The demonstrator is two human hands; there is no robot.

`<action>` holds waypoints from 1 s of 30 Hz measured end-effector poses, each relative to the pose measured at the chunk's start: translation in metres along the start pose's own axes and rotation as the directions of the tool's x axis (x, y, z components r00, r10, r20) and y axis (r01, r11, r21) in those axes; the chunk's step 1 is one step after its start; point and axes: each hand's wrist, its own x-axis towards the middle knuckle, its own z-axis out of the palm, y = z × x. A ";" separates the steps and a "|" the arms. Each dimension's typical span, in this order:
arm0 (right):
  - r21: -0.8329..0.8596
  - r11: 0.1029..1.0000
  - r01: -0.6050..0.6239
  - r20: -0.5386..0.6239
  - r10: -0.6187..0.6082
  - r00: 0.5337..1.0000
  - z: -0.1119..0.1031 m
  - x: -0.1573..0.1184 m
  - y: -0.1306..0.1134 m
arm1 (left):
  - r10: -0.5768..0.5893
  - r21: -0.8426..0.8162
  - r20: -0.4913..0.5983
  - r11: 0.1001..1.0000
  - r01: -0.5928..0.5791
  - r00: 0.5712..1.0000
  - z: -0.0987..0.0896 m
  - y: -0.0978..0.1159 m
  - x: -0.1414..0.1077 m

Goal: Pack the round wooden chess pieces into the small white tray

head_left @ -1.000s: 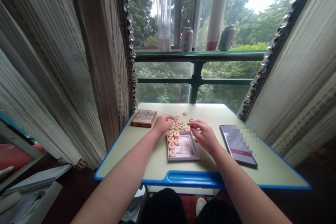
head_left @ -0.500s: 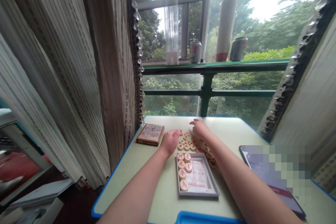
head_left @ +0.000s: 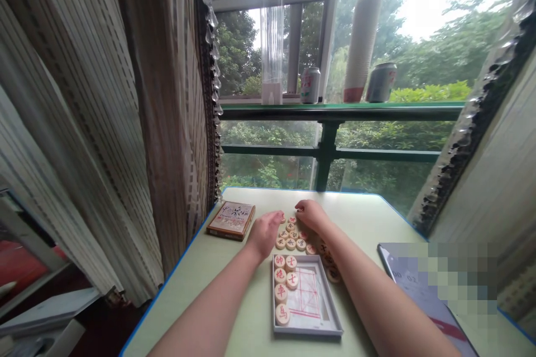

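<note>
I am holding my left hand [head_left: 264, 235] loosely open above the pale table [head_left: 196, 262], its fingers curving inward, their tips lying just beside a red-marked piece [head_left: 283, 218] that they are partly hiding; whether they are touching it, I cannot tell. My right hand [head_left: 313, 215] is lying toward the far side of the table, fingers bending inward with thumb and fingertips close together; whether it is gripping a piece, I cannot tell. Between the two hands, a cluster of loose round pieces [head_left: 293, 235] is lying on the table, some showing red characters, others dark ones. More loose pieces [head_left: 333, 274] are lying beside the tray's right wall, my right forearm [head_left: 360, 279] partly hiding them. The white tray [head_left: 307, 332] is standing on the near side of the cluster, holding six red-marked discs [head_left: 281, 292]: four are forming a column along its left wall, and two are sitting beside the farther ones. A sheet with red lines [head_left: 307, 293] is covering floor to their right. Left of my left hand, a brown box [head_left: 231, 220] is lying flat; right of my right forearm, a tablet [head_left: 414, 273] is lying screen up, partly pixelated. Beyond the table, a green railing [head_left: 377, 113] is running across, and striped curtains [head_left: 96, 95] are hanging on both sides
</note>
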 end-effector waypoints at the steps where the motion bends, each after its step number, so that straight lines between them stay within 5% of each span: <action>1: 0.009 1.000 0.003 0.008 -0.003 1.000 0.000 -0.001 -0.002 | -0.055 -0.061 -0.003 0.997 0.054 0.999 0.000 -0.002 0.001; 4: 0.023 1.000 -0.018 0.012 0.018 1.000 0.000 -0.002 -0.006 | -0.191 -0.226 -0.007 0.957 0.185 0.982 -0.001 -0.004 0.003; 10: 0.048 0.997 -0.065 0.014 0.064 0.998 -0.007 -0.004 -0.011 | -0.212 -0.341 -0.010 0.919 0.196 0.977 -0.003 0.004 0.003; 15: 0.073 0.997 -0.037 -0.035 0.039 0.999 -0.041 -0.006 -0.036 | -0.291 -0.583 0.005 0.776 0.239 0.957 -0.007 0.014 0.006; 18: 0.189 0.979 0.082 -0.072 -0.069 0.995 -0.066 -0.021 -0.054 | -0.318 -0.656 0.043 0.706 0.267 0.947 -0.010 0.021 0.006; 23: 0.402 0.903 0.153 -0.069 -0.137 0.988 -0.087 -0.082 -0.063 | -0.241 -0.546 0.048 0.807 0.227 0.969 -0.016 0.031 -0.003; 30: 0.547 0.785 0.291 -0.088 -0.291 0.953 -0.076 -0.158 -0.056 | -0.084 -0.118 0.056 0.989 0.090 0.995 -0.031 0.052 -0.031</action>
